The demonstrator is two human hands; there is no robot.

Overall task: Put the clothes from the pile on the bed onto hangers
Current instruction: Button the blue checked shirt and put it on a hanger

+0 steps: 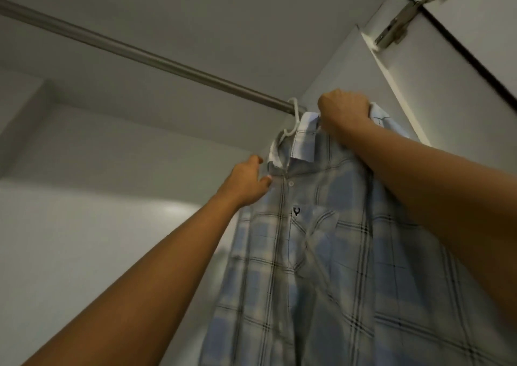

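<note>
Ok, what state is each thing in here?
Shirt: on the hanger, buttoned near the collar, hanging down.
Hanger: hook over the rod.
Right hand: grips the shirt's shoulder.
Left hand: at the shirt's other shoulder; grip unclear.
Wardrobe door: open.

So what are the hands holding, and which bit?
The right hand grips the shirt at the very top, by the collar and shoulder. The left hand is at the shirt's other shoulder edge; whether it pinches the cloth cannot be told.
</note>
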